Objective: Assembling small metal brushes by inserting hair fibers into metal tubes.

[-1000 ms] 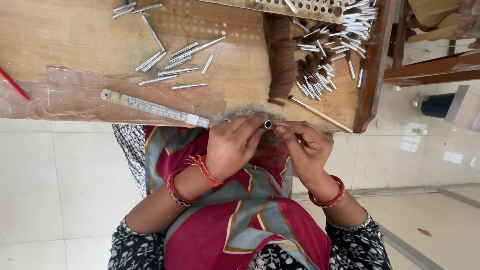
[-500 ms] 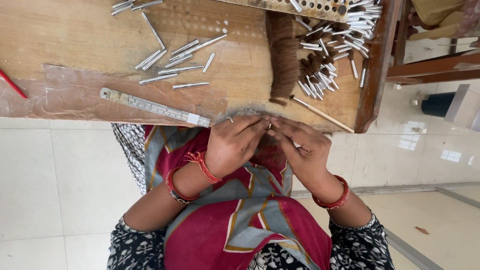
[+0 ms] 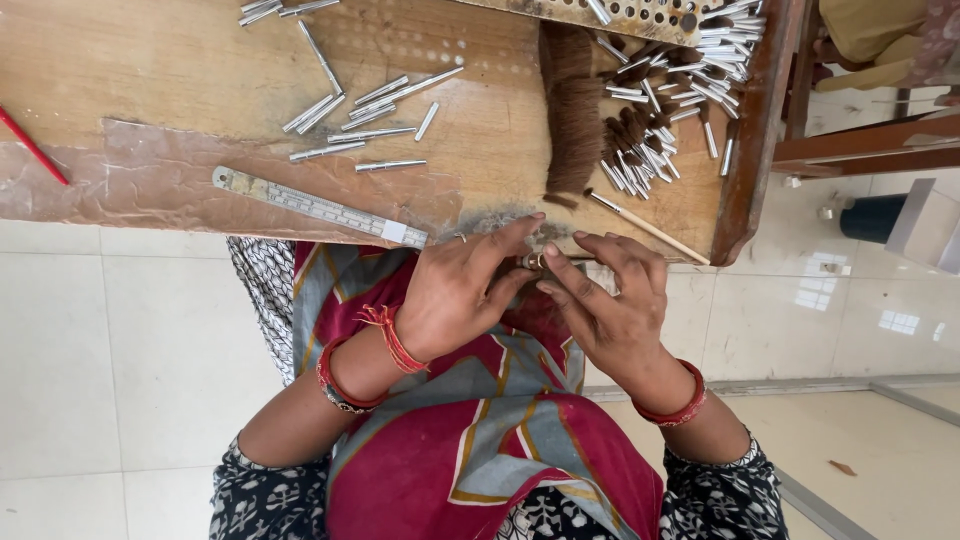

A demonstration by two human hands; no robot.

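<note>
- left hand (image 3: 462, 292) and right hand (image 3: 608, 308) fingertips pinched together on a small metal ferrule (image 3: 532, 262), held between them at the counter (image 3: 200, 190) edge.
- Ferrule axis runs hand to hand; both equally near.
- Thin stick (image 3: 648, 228) just beyond right hand.

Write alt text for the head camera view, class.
Both hands, left hand and right hand, pinch a small metal ferrule at the edge of a wooden workbench strewn with metal tubes, a steel ruler and a brown bristle bundle.

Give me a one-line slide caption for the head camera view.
Left hand and right hand pinch a small metal tube at a wooden table edge.
</note>
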